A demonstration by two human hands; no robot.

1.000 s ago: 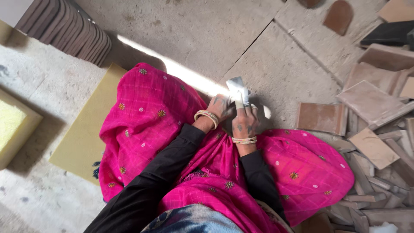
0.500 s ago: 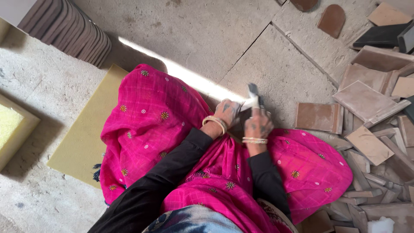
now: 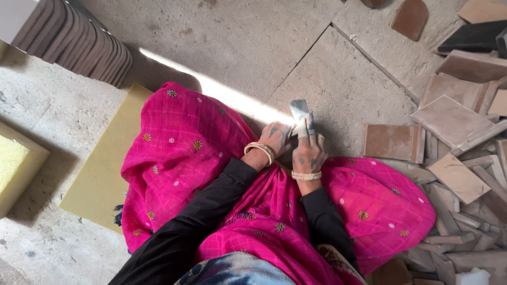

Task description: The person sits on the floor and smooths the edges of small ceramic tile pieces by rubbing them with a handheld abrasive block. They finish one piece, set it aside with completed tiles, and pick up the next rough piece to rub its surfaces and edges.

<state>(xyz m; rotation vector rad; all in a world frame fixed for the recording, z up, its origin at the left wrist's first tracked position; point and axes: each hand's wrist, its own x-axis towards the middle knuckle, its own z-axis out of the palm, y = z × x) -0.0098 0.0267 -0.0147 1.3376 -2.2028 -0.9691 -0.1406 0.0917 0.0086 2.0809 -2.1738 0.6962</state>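
Seated on a concrete floor [image 3: 222,37], knees spread under a bright pink embroidered cloth [image 3: 179,153], a person in black sleeves works with both hands close together just past the lap, where the arms can brace against the legs. The right hand [image 3: 309,154], bangle at the wrist, is closed around a small grey-white piece [image 3: 301,113], which stands upright out of the fist with a finger laid along it, apparently to steady it. The left hand [image 3: 275,137], also bangled, is curled beside it, touching or nearly touching the same piece low down; whether it truly grips it cannot be told from this angle. The piece sits between the two hands, just above the floor, at the edge of a strip of sunlight. A flat yellow foam pad [image 3: 97,179] lies under and beside the left knee, seemingly as a cushion against the hard ground, with a thicker yellow block [image 3: 16,163] farther to the left. Within easy reach on the right, a loose heap of brown tiles [image 3: 454,158] and broken strips spreads across the floor, one tile [image 3: 391,141] lying flat nearest the hands. Farther off, at upper left, a row of dark tiles [image 3: 79,45] stands on edge, packed tightly together.
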